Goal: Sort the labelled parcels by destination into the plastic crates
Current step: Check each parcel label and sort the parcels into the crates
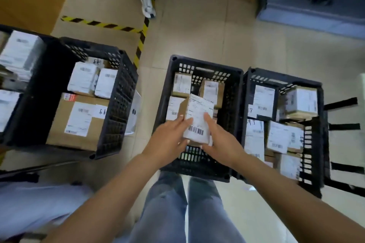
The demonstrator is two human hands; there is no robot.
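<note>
3 black crates on the floor, left to right: left crate (118,92), holding 1 large carton (79,118) and small parcels; middle crate (235,92), above which my left hand (169,138) and right hand (221,140) grip 1 labelled parcel (198,120) from both sides; right crate (320,124), stacked with labelled boxes.

Both arms extended forward and down, hands brought close together

The left hand (171,135) is held palm inward, its fingers laid straight along one side of a small labelled parcel (198,119), thumb tucked at the near edge; the right hand (220,140) is set against the opposite side, fingers extended and thumb underneath; both forearms are bare and converge from the lower corners; the wrists are kept nearly straight.
</note>
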